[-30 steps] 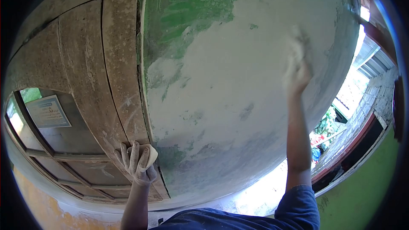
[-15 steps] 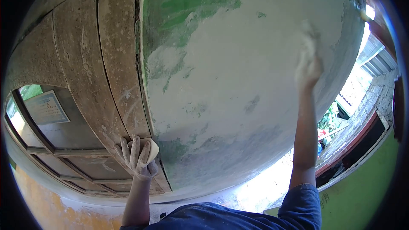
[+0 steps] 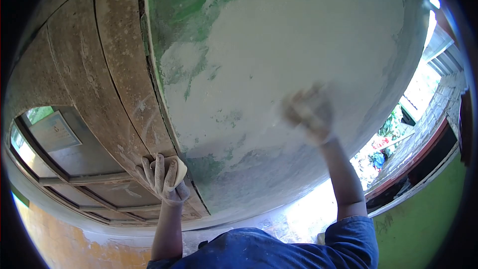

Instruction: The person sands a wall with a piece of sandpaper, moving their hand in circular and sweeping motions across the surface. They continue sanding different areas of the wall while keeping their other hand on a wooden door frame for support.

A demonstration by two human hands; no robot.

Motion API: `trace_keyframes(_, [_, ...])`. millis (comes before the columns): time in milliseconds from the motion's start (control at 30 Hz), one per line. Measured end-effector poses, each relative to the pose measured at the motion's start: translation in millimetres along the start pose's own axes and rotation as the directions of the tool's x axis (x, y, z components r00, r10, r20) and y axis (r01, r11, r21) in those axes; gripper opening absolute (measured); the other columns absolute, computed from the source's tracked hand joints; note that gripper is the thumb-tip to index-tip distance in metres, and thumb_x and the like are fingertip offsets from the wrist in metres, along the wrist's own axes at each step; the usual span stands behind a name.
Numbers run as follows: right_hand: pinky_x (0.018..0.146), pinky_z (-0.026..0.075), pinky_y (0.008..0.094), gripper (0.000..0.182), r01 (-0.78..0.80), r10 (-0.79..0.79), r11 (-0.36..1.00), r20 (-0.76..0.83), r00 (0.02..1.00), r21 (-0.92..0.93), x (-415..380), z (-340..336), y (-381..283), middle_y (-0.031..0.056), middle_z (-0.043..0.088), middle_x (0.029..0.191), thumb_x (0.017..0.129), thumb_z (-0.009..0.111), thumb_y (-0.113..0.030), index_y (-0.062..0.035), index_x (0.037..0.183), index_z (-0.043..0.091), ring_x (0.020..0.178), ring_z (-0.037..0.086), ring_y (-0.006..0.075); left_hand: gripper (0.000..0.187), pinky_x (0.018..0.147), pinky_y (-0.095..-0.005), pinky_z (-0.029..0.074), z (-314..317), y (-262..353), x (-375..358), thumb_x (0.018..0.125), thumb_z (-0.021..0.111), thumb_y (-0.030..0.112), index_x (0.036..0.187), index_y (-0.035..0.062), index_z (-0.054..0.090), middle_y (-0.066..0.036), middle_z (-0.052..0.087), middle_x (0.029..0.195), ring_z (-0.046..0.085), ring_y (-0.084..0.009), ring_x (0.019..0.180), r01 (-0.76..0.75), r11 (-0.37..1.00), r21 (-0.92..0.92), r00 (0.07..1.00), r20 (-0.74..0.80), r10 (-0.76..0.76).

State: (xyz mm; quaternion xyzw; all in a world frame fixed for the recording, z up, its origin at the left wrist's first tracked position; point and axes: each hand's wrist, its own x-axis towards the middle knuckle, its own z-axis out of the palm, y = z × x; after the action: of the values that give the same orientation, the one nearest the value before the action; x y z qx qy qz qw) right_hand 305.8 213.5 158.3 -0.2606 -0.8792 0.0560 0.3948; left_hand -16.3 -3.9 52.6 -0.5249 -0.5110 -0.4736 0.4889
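My left hand [image 3: 163,179], dusted white, rests against the brown wooden frame with its fingers reaching upward. A cream-coloured piece with a rounded edge [image 3: 179,172] is held at the thumb side of that hand; its exact kind does not show. Over the middle of the wall [image 3: 259,65], which is coated in pale grey-white with green patches, my right hand [image 3: 309,114] is smeared by motion. Its fingers are too blurred to read, and I cannot make out whether anything is in them.
The wooden frame [image 3: 117,69] runs up the left side, with glass panes [image 3: 99,154] below and a framed paper [image 3: 56,132] behind the glass. Right of the wall's curved edge are a bright opening, plants [image 3: 391,122] and a green wall [image 3: 423,214].
My right hand has swept down and to the left across the wall. The left hand stays on the wooden frame with the cream piece, while the view has shifted slightly.
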Motion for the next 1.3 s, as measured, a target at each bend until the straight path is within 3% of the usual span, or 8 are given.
trace_keyframes(100, [0.102, 0.036, 0.0438, 0.035, 0.417, -0.031, 0.620, -0.510, 0.859, 0.665, 48, -50, -44, 0.0116, 0.056, 0.122, 0.088, 0.057, -0.018, -0.0034, 0.119, 0.055, 0.118, 0.050, 0.0290, 0.033, 0.105, -0.0597, 0.017, 2, -2, 0, 0.096, 0.033, 0.024, 0.119, 0.0089, 0.052, -0.020, 0.048, 0.130, 0.032, -0.0472, 0.127, -0.042, 0.999, 0.002, 0.999, 0.007, 0.042])
trace_keyframes(167, [0.100, 0.038, 0.0405, 0.030, 0.142, -0.287, 0.956, -0.727, 0.624, -0.256, 45, -52, -44, 0.0172, 0.061, 0.113, 0.088, 0.053, -0.007, 0.0029, 0.117, 0.056, 0.115, 0.052, 0.0326, 0.034, 0.105, -0.0596, 0.017, 2, -1, 0, 0.096, 0.032, 0.024, 0.119, 0.0083, 0.051, -0.021, 0.048, 0.130, 0.032, -0.0472, 0.128, -0.055, 0.998, -0.019, 0.998, 0.006, 0.055])
trace_keyframes(267, [0.108, 0.026, 0.0427, 0.024, 0.397, 0.013, 0.835, -0.736, 0.676, 0.380, 15, 35, -32, 0.0137, 0.059, 0.118, 0.087, 0.058, -0.015, -0.0036, 0.108, 0.062, 0.123, 0.045, 0.0281, 0.034, 0.105, -0.0595, 0.016, 2, -2, 3, 0.096, 0.031, 0.024, 0.119, 0.0070, 0.051, -0.023, 0.047, 0.130, 0.031, -0.0468, 0.128, -0.074, 0.997, -0.007, 0.997, 0.005, 0.074])
trace_keyframes(333, [0.111, 0.019, 0.0452, 0.028, 0.406, -0.510, 0.860, -0.504, 0.697, -0.309, -13, 67, -43, 0.0062, 0.052, 0.129, 0.086, 0.061, -0.025, -0.0097, 0.110, 0.061, 0.130, 0.037, 0.0231, 0.035, 0.105, -0.0596, 0.016, 2, -2, 1, 0.097, 0.030, 0.023, 0.119, 0.0062, 0.051, -0.023, 0.045, 0.131, 0.031, -0.0467, 0.128, -0.073, 0.997, 0.027, 0.997, 0.002, 0.073])
trace_keyframes(500, [0.109, 0.026, 0.0451, 0.034, 0.298, -0.464, 0.868, -0.435, 0.772, -0.398, -47, 57, 4, 0.0033, 0.048, 0.134, 0.087, 0.058, -0.025, -0.0097, 0.118, 0.056, 0.132, 0.034, 0.0239, 0.030, 0.104, -0.0620, 0.015, 3, 0, 0, 0.093, 0.035, 0.020, 0.115, 0.0096, 0.053, -0.020, 0.047, 0.132, 0.031, -0.0483, 0.127, -0.044, 0.999, -0.010, 0.999, -0.016, 0.044])
trace_keyframes(567, [0.106, 0.031, 0.0448, 0.031, 0.472, 0.220, 0.624, -0.720, 0.658, 0.623, -42, 45, 19, 0.0108, 0.048, 0.133, 0.088, 0.055, -0.013, -0.0017, 0.117, 0.055, 0.129, 0.037, 0.0304, 0.031, 0.105, -0.0616, 0.015, 3, 0, 1, 0.093, 0.035, 0.020, 0.116, 0.0099, 0.053, -0.020, 0.046, 0.132, 0.030, -0.0481, 0.128, -0.056, 0.998, -0.035, 0.998, -0.012, 0.056])
trace_keyframes(667, [0.105, 0.032, 0.0460, 0.028, -0.051, -0.134, 0.982, -0.866, 0.482, -0.180, -30, 13, 10, 0.0183, 0.046, 0.132, 0.090, 0.048, -0.004, 0.0061, 0.114, 0.056, 0.125, 0.040, 0.0349, 0.031, 0.105, -0.0609, 0.015, 1, 1, 1, 0.094, 0.034, 0.020, 0.117, 0.0103, 0.052, -0.020, 0.044, 0.134, 0.029, -0.0473, 0.129, -0.042, 0.998, -0.040, 0.999, 0.013, 0.043])
trace_keyframes(1300, [0.111, 0.017, 0.0490, 0.035, 0.095, -0.094, 0.994, -0.834, 0.544, -0.049, -28, 56, -2, 0.0129, 0.038, 0.140, 0.081, 0.065, -0.010, -0.0214, 0.114, 0.061, 0.135, 0.027, 0.0309, 0.034, 0.104, -0.0628, 0.017, 8, -1, -2, 0.097, 0.028, 0.021, 0.118, 0.0053, 0.051, -0.024, 0.044, 0.132, 0.032, -0.0463, 0.127, -0.085, 0.996, -0.033, 0.996, -0.029, 0.084])
